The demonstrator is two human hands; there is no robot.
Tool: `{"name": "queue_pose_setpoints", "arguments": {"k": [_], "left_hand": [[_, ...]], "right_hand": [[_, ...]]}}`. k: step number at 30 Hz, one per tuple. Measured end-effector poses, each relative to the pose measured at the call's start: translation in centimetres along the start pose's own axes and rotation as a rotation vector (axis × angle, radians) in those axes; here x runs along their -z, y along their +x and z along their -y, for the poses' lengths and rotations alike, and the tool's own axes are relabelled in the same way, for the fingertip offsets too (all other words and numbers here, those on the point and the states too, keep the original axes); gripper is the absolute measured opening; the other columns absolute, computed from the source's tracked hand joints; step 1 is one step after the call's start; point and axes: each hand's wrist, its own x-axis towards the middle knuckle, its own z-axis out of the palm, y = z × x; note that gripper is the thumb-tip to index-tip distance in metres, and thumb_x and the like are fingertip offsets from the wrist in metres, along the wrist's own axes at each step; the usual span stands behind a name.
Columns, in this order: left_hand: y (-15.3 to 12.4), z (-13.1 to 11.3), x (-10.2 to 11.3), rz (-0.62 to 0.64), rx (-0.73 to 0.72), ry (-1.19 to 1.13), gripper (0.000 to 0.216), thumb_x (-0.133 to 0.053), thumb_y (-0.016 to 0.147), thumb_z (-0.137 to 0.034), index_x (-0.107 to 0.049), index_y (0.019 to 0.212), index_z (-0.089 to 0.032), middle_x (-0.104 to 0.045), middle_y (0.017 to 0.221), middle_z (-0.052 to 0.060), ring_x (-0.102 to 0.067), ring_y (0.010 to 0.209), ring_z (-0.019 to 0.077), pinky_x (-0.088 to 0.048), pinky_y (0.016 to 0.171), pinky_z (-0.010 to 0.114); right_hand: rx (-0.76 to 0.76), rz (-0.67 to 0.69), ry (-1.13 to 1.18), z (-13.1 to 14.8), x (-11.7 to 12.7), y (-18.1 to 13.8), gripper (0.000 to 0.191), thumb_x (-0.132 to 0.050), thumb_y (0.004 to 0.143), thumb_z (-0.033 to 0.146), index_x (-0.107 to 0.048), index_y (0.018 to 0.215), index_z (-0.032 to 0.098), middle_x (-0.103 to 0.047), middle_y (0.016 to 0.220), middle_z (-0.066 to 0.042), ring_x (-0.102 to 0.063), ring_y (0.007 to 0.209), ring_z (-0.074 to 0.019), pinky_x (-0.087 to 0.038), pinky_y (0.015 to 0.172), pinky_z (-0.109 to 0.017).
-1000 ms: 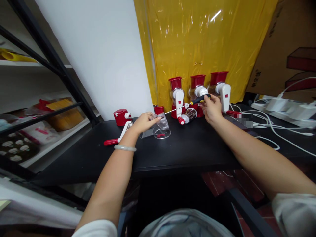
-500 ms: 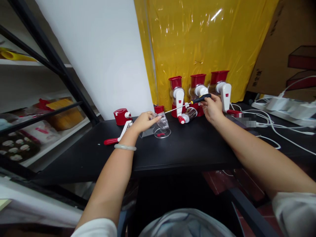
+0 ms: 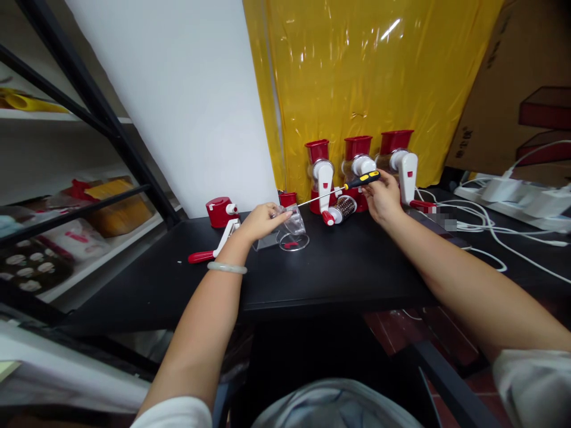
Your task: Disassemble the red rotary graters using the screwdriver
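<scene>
My left hand (image 3: 266, 221) is closed on a clear plastic housing (image 3: 295, 222), which is tilted on the table with its round rim toward me. My right hand (image 3: 382, 197) pinches the black and yellow handle of a screwdriver (image 3: 363, 179). Its shaft runs left, and the tip meets the clear housing near my left fingers; the exact contact spot is hidden. Behind the shaft lies a metal grating drum (image 3: 345, 207). To the left of my left hand are a red base (image 3: 219, 211) and a white crank with a red handle (image 3: 201, 257).
Three red and white rotary graters, one a grater (image 3: 319, 172) nearest the middle, stand along the yellow film (image 3: 379, 71). White cables (image 3: 491, 229) and a power strip (image 3: 468, 189) occupy the right side. A shelf rack (image 3: 120, 151) borders the left.
The screwdriver handle has turned in my right fingers, so more of its yellow shows now. My left hand and the clear housing stay almost where they were.
</scene>
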Motion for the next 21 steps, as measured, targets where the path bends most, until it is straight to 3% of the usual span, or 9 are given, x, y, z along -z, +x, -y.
{"name": "queue_pose_setpoints", "arguments": {"k": [6, 10, 13, 17, 21], "left_hand": [[-0.03, -0.05, -0.02, -0.010, 0.049, 0.003, 0.056, -0.053, 0.086, -0.064, -0.055, 0.055, -0.018, -0.056, 0.076, 0.004, -0.053, 0.066, 0.0146, -0.042, 0.066, 0.031], [-0.01, -0.02, -0.04, -0.004, 0.041, 0.010, 0.054, -0.053, 0.086, -0.063, -0.058, 0.058, -0.017, -0.058, 0.076, 0.004, -0.055, 0.068, 0.0152, -0.042, 0.067, 0.031], [0.00, -0.06, -0.05, -0.007, 0.063, 0.008, 0.053, -0.054, 0.086, -0.063, -0.058, 0.059, -0.017, -0.058, 0.075, 0.004, -0.054, 0.067, 0.0148, -0.043, 0.066, 0.030], [0.03, 0.05, -0.08, -0.009, 0.017, 0.010, 0.057, -0.052, 0.087, -0.063, -0.056, 0.054, -0.017, -0.059, 0.078, 0.005, -0.054, 0.068, 0.0147, -0.043, 0.068, 0.031], [0.04, 0.26, -0.10, -0.008, 0.035, 0.014, 0.055, -0.053, 0.087, -0.063, -0.057, 0.056, -0.018, -0.058, 0.075, 0.005, -0.054, 0.067, 0.0153, -0.042, 0.067, 0.031]], "right_hand": [[-0.001, -0.004, -0.005, 0.10, 0.00, -0.12, 0.041, -0.066, 0.064, 0.011, -0.054, 0.100, 0.028, -0.061, 0.083, 0.007, -0.062, 0.068, -0.0072, -0.052, 0.061, -0.020], [-0.051, -0.010, 0.015, -0.06, 0.16, 0.10, 0.026, -0.063, 0.077, 0.027, -0.053, 0.101, 0.028, -0.061, 0.081, 0.006, -0.061, 0.063, -0.0075, -0.054, 0.060, -0.022], [-0.003, -0.012, -0.005, -0.27, 0.22, 0.16, 0.028, -0.067, 0.078, 0.036, -0.052, 0.099, 0.029, -0.062, 0.085, 0.006, -0.062, 0.064, -0.0078, -0.054, 0.060, -0.023], [0.009, -0.030, -0.040, -0.36, 0.11, -0.05, 0.036, -0.074, 0.072, 0.030, -0.050, 0.099, 0.028, -0.063, 0.087, 0.005, -0.064, 0.070, -0.0094, -0.053, 0.057, -0.021], [-0.031, -0.068, -0.035, -0.28, -0.02, -0.11, 0.032, -0.069, 0.073, 0.022, -0.049, 0.097, 0.027, -0.063, 0.087, 0.004, -0.065, 0.072, -0.0102, -0.054, 0.057, -0.021]]}}
